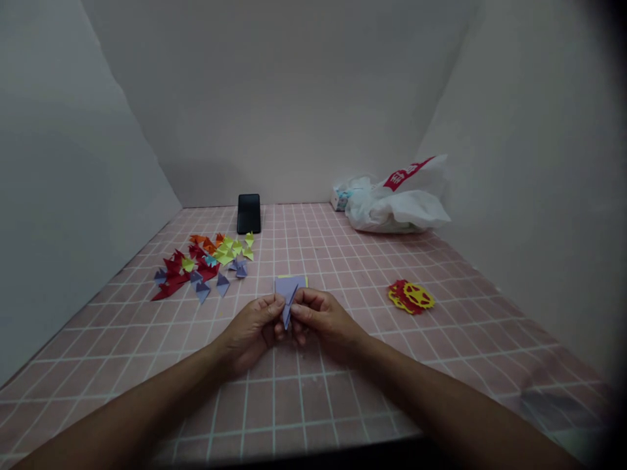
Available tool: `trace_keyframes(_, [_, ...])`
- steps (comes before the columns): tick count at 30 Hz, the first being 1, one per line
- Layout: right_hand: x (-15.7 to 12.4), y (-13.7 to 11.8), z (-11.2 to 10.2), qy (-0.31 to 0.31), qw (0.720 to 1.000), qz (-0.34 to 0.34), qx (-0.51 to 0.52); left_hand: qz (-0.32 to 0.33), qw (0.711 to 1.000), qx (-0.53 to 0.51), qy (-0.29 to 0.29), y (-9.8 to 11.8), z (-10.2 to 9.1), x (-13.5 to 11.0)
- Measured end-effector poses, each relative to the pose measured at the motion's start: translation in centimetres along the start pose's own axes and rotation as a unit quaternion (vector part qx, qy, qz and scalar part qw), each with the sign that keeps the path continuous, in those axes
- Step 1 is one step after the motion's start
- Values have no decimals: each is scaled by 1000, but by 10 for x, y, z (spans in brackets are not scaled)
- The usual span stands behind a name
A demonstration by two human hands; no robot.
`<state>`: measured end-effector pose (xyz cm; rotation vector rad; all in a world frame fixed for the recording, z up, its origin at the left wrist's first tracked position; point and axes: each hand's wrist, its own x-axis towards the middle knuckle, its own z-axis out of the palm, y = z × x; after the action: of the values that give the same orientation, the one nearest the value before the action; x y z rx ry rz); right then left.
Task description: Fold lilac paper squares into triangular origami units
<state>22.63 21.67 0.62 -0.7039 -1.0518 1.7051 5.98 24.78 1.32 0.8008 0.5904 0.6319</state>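
Near the front middle of the table, my left hand (257, 323) and my right hand (326, 320) meet over a small piece of folded purple paper (287, 316). Thumb and fingers of each hand pinch one side of it, and its narrow point faces me. Just behind lies square purple paper (285, 283) with a yellow edge showing under it. Off to the left is a loose group of small folded paper pieces: red ones (174, 267), orange ones (209, 245), yellow-green ones (226, 250) and purple ones (202, 291). The fingers partly hide the held paper.
A black phone (249, 214) leans upright at the back left. A white plastic bag (396, 205) sits at the back right beside a small box (339, 198). Red and yellow star-patterned cutouts (416, 297) lie to the right on the pink checked table (362, 398). Pale walls surround three sides.
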Motion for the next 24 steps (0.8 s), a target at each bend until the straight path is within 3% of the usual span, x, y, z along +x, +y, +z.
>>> trace_keyframes(24, [0,-2,2,-13,1000,-15,-3,-1,1000,15,0,3,3,-1])
